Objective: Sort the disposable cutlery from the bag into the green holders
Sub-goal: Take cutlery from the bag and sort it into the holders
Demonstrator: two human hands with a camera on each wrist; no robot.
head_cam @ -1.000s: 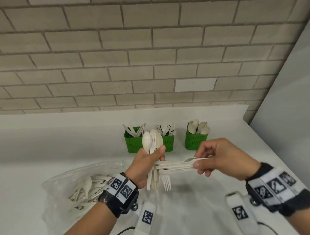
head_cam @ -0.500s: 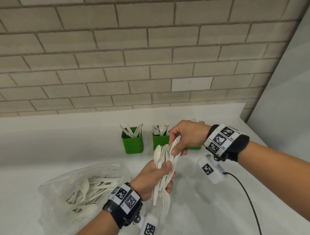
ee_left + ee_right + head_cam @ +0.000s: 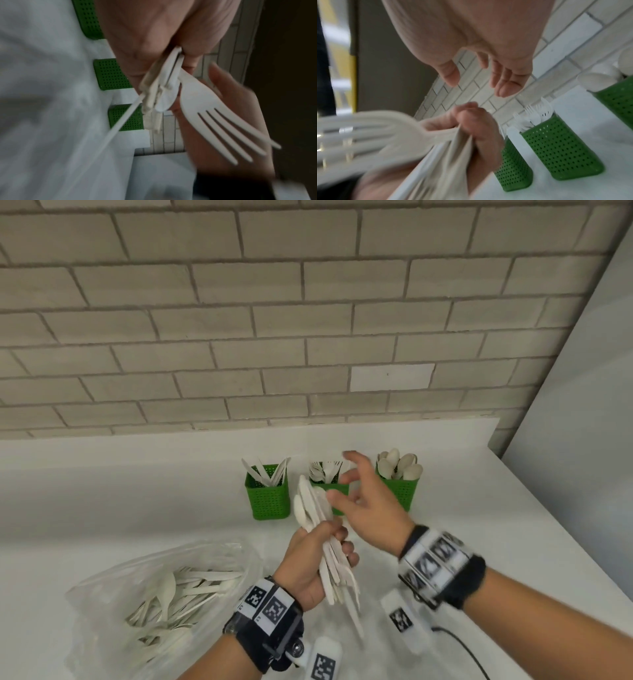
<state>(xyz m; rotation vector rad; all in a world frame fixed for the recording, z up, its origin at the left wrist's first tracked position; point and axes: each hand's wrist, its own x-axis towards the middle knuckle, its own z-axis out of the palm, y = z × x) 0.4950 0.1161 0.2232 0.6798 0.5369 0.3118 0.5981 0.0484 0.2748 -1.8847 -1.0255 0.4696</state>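
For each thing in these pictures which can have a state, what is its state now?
left hand: grips a mixed cutlery bundle
right hand: open, holds nothing
plastic bag: lying open, cutlery inside
left holder: upright, holds knives
middle holder: upright, holds forks
right holder: upright, holds spoons
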